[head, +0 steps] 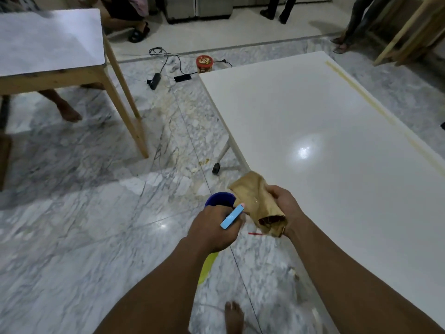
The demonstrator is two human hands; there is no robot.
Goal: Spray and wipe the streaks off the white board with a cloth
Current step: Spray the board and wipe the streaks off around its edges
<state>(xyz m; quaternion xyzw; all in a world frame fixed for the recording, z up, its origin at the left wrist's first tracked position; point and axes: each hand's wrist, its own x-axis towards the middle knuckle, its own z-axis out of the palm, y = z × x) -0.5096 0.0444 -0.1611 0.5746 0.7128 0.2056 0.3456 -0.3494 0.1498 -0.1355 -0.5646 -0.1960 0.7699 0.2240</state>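
Note:
The white board (325,131) lies flat like a tabletop on the right, glossy, with a yellowish streak (368,104) running along its far right side. My right hand (286,208) grips a crumpled tan cloth (257,201) just off the board's near left corner. My left hand (214,227) holds a spray bottle (232,216) with a light blue nozzle and a dark blue part, over the floor left of the board. The nozzle points toward the cloth.
A wooden table with a white top (48,42) stands at the left. Cables and a power adapter (154,80) and a red tin (204,63) lie on the marble floor beyond the board. Other people's legs (349,27) are at the back. My bare foot (233,317) is below.

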